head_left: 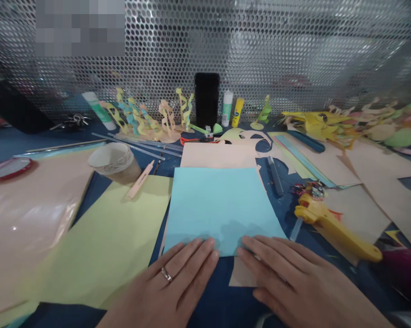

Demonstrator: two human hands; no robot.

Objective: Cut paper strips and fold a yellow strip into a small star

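A light blue sheet of paper (219,200) lies in front of me, on top of pale pink paper (219,154) that shows behind its far edge. My left hand (183,273) rests flat with its fingertips on the near left part of the blue sheet; a ring sits on one finger. Opposite it, my right hand (290,273) lies with fingers stretched over the near right part. Neither hand grips anything. Between them the sheet's near edge shows, with a small pale scrap (241,274) sticking out below it. To the left lies a yellow-green sheet (113,246).
A yellow glue gun (338,228) and a dark blue pen (275,176) lie right. A paper cup (115,161) and peach marker (140,180) stand left. Behind are a phone (207,100), glue sticks (227,109), paper curls (147,116) and a perforated metal panel (260,45).
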